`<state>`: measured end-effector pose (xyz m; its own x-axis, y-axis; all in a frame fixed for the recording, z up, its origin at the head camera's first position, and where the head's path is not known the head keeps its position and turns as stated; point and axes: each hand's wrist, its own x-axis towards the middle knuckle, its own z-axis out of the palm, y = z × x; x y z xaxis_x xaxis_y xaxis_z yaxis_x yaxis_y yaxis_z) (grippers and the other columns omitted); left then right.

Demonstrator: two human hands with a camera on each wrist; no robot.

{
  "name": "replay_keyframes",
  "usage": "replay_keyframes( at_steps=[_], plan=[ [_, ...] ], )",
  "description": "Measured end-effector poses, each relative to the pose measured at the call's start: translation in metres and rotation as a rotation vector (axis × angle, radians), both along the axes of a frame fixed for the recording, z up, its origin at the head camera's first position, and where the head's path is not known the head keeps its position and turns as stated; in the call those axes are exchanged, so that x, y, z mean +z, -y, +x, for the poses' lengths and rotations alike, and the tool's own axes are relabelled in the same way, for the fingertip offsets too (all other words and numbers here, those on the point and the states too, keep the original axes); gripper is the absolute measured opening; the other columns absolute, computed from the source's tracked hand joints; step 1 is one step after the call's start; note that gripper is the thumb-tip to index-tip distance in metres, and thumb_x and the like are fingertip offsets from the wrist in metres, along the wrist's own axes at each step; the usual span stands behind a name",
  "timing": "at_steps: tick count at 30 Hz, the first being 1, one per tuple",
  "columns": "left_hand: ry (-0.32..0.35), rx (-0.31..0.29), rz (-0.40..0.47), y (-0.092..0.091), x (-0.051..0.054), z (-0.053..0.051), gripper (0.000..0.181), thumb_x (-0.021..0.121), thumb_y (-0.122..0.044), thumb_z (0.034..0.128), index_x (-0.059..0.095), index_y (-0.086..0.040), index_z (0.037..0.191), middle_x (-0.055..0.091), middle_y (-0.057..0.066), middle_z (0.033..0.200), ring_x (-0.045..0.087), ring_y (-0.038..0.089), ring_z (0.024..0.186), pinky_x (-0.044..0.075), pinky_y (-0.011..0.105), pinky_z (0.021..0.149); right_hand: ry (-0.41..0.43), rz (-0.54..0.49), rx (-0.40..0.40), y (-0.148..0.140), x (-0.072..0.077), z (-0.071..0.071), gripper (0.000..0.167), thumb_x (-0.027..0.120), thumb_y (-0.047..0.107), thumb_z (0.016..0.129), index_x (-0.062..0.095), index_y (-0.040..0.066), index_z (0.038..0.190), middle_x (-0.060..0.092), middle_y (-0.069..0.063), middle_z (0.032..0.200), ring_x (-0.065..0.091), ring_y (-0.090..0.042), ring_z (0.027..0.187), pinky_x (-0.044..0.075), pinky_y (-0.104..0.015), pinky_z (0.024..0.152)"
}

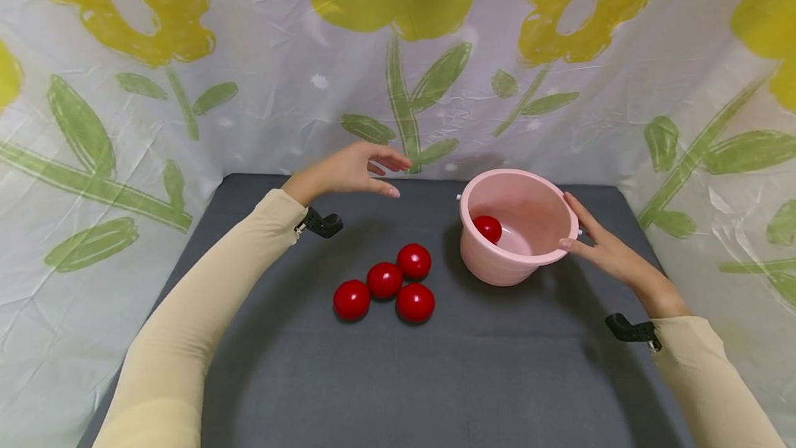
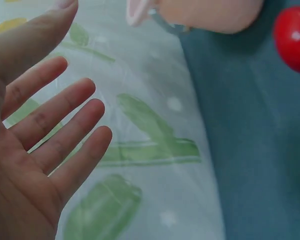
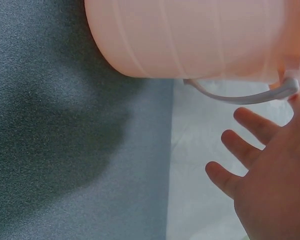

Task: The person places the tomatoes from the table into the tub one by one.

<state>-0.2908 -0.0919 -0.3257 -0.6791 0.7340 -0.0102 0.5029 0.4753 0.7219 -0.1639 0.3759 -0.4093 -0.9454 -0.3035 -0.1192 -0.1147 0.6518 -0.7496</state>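
Note:
My left hand (image 1: 354, 170) hovers above the far left of the dark cloth, fingers spread and holding nothing; the left wrist view shows its bare palm (image 2: 25, 185). Below and to its right, several glossy red balls (image 1: 385, 280) lie clustered on the cloth. A pink bucket (image 1: 497, 265) stands to the right of them, with one red ball (image 1: 488, 228) inside against its left wall. My right hand (image 1: 612, 254) touches the bucket's right rim with thumb and index finger. Its other fingers (image 3: 240, 147) extend apart below the grey handle (image 3: 240, 99) in the right wrist view.
The dark grey cloth (image 1: 398, 379) covers the table. Behind and on both sides hangs a pale curtain (image 1: 273, 88) with yellow flowers, close to the table's edges. Each wrist wears a black strap device (image 1: 323, 223).

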Motion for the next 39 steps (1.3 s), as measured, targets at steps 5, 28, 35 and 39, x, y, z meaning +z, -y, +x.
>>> replay_keyframes(
  at_steps=[5, 28, 35, 39],
  plan=[
    [-0.03, 0.015, 0.034, 0.03, -0.03, 0.024, 0.056, 0.083, -0.025, 0.0807, 0.062, -0.017, 0.132, 0.062, 0.005, 0.137, 0.059, 0.023, 0.128, 0.049, 0.044, 0.108, 0.003, -0.003, 0.003, 0.001, -0.001, 0.002, 0.091, 0.06, 0.025, 0.099, -0.008, 0.048, 0.154, -0.01, 0.0, 0.169, -0.001, -0.046, 0.153, 0.016, -0.08, 0.106],
    [0.06, 0.069, 0.069, 0.085, -0.146, 0.106, 0.072, 0.084, -0.035, 0.0789, 0.055, -0.009, 0.14, 0.059, 0.013, 0.141, 0.058, 0.03, 0.128, 0.049, 0.05, 0.106, 0.011, 0.012, -0.007, 0.0, 0.001, 0.001, 0.093, 0.062, 0.026, 0.098, -0.008, 0.049, 0.153, -0.009, -0.001, 0.169, 0.002, -0.047, 0.152, 0.016, -0.082, 0.104],
    [0.077, 0.098, 0.071, 0.086, -0.158, 0.118, 0.075, 0.086, -0.032, 0.0762, 0.054, -0.007, 0.139, 0.059, 0.01, 0.141, 0.058, 0.03, 0.127, 0.049, 0.049, 0.106, 0.005, 0.01, -0.009, 0.001, 0.001, 0.001, 0.092, 0.061, 0.026, 0.098, -0.009, 0.049, 0.153, -0.009, 0.0, 0.169, 0.0, -0.046, 0.152, 0.015, -0.082, 0.105],
    [0.077, 0.103, 0.067, 0.087, -0.166, 0.123, 0.075, 0.086, -0.033, 0.0756, 0.055, -0.008, 0.139, 0.06, 0.008, 0.14, 0.06, 0.028, 0.126, 0.05, 0.047, 0.105, 0.004, 0.006, -0.006, 0.001, 0.001, 0.0, 0.092, 0.061, 0.026, 0.098, -0.009, 0.049, 0.153, -0.01, 0.0, 0.169, 0.0, -0.046, 0.152, 0.015, -0.082, 0.105]
  ],
)
